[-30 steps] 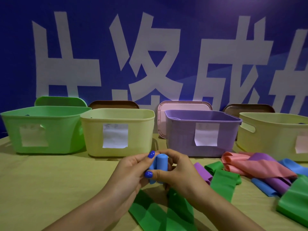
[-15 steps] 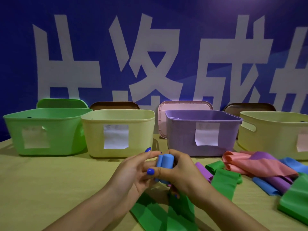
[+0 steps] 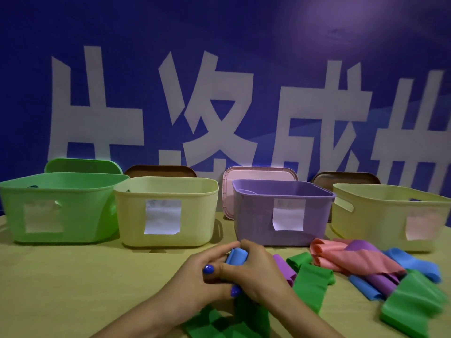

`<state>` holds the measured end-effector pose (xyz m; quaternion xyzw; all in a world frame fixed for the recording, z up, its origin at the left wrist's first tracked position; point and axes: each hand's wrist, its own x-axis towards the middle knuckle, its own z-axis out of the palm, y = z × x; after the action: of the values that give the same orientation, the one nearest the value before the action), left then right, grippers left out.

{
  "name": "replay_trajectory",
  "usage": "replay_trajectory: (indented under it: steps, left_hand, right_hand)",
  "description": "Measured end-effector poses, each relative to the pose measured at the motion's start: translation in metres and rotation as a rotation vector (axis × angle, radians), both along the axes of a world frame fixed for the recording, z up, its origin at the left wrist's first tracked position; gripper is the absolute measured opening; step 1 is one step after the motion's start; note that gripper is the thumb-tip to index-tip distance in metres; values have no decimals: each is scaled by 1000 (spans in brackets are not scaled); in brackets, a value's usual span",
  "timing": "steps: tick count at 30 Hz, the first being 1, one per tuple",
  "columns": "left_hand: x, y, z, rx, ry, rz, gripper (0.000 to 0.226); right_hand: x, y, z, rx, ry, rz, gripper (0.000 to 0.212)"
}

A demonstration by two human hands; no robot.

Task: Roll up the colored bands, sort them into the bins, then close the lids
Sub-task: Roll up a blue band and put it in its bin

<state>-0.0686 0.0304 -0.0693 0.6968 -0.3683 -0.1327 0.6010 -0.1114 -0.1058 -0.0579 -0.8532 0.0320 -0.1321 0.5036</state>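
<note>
Behind the yellow-green counter (image 3: 73,276) we note a blue wall banner with large white characters (image 3: 207,106). Four open plastic bins stand in a row along the counter's far side, each with a paper label on its front: a green plastic bin (image 3: 61,208), a pale yellow plastic bin (image 3: 166,213), a purple plastic bin (image 3: 280,211) and a second pale yellow bin (image 3: 390,215) at the right. Behind them four lids lean upright: a green lid (image 3: 83,165), a brown lid (image 3: 159,171), a pink lid (image 3: 258,172) and a second brown lid (image 3: 346,178).

We find both hands low at centre, just above the counter. Our left hand (image 3: 195,281) and right hand (image 3: 256,272) curl together round a rolled blue elastic band (image 3: 236,256), gripping it between them. A flat green band (image 3: 229,323) lies under the wrists. To the right we record a loose heap of bands (image 3: 366,264) in pink, purple, blue and green, lying in front of the purple bin and the right yellow bin.
</note>
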Motion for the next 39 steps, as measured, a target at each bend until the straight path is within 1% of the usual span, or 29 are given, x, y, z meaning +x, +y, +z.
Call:
replay_trajectory:
  steps: [2, 4, 6, 8, 10, 11, 14, 16, 18, 20, 22, 24, 27, 29, 31, 33, 35, 36, 37, 39]
  left_hand:
    - [1, 2, -1, 15, -100, 67, 66]
    - [4, 4, -1, 50, -160, 68, 65]
    - [10, 7, 0, 56, -116, 49, 66]
    - [11, 10, 3, 37, -81, 39, 69]
    - [11, 12, 5, 43, -82, 31, 79]
    - [10, 12, 6, 52, -89, 33, 84]
    - [12, 13, 7, 21, -50, 120, 88]
    - [15, 15, 9, -12, -4, 179, 82]
    - [16, 16, 10, -16, 24, 192, 66]
    - [14, 16, 12, -16, 27, 200, 52]
    - [12, 15, 14, -34, 12, 210, 44]
    - [11, 15, 16, -45, 7, 209, 40]
    - [14, 17, 16, -70, 37, 192, 38]
    - [14, 17, 14, -68, 69, 169, 37]
    - [13, 16, 13, -72, 100, 139, 38]
    - [11, 16, 14, -101, 136, 115, 35]
    - [8, 16, 17, -115, 157, 87, 33]
    - [4, 16, 19, -111, 155, 73, 26]
    - [1, 15, 20, -105, 156, 55, 20]
    - [-5, 12, 20, -103, 164, 8, 20]
  right_hand:
    - [-1, 0, -1, -21, -5, 39, 40]
    - [-4, -1, 1, 12, 13, 124, 47]
    - [-8, -4, 5, 34, 24, 206, 52]
    - [-10, -6, 9, 34, 18, 261, 40]
    - [-9, -8, 12, 60, 6, 261, 23]
    - [-9, -9, 12, 69, 1, 258, 20]
    - [-9, -10, 13, 119, -43, 287, 27]
    - [-10, -9, 13, 147, -85, 313, 25]
    - [-10, -9, 13, 170, -106, 312, 22]
    - [-10, -8, 11, 200, -110, 312, 21]
    - [-11, -5, 11, 252, -115, 312, 20]
    - [-10, -3, 10, 250, -133, 296, 21]
    - [-6, -3, 8, 192, -206, 168, 15]
    - [-3, -5, 8, 183, -256, 112, 22]
    - [-4, -5, 8, 218, -249, 130, 27]
    - [-6, -5, 8, 272, -207, 178, 29]
    - [-7, -6, 7, 256, -173, 200, 37]
    - [-7, -6, 7, 241, -169, 206, 39]
    - [-7, -5, 7, 230, -176, 211, 38]
    - [-6, -5, 6, 230, -217, 205, 37]
